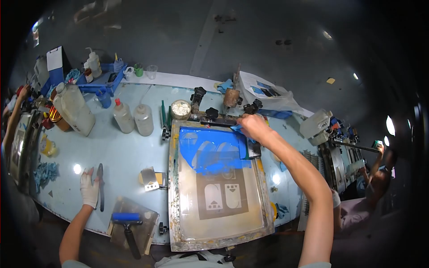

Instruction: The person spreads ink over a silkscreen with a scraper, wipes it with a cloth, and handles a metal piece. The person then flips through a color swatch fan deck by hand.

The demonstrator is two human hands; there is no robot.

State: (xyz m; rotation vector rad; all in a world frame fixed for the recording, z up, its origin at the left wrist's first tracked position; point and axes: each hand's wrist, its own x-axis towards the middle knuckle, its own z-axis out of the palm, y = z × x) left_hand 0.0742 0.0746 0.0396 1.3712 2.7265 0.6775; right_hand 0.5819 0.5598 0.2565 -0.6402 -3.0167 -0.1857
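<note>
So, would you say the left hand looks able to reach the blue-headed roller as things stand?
Probably yes: the gloved left hand appears to hold nothing, the blue-headed roller lies close by, and only a slim dark tool seems to lie between them.

On the table [143, 152], the screen frame [174, 201] sits right of the roller [127, 217], which lies on a board [149, 223]. Farther back, two bottles [144, 121] stand between a jug [77, 110] on the left and a tin [181, 109] on the right.

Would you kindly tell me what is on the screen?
Blue ink coats the far part of the screen; a dark patterned panel shows nearer. What the thickest ink covers is hidden.
</note>
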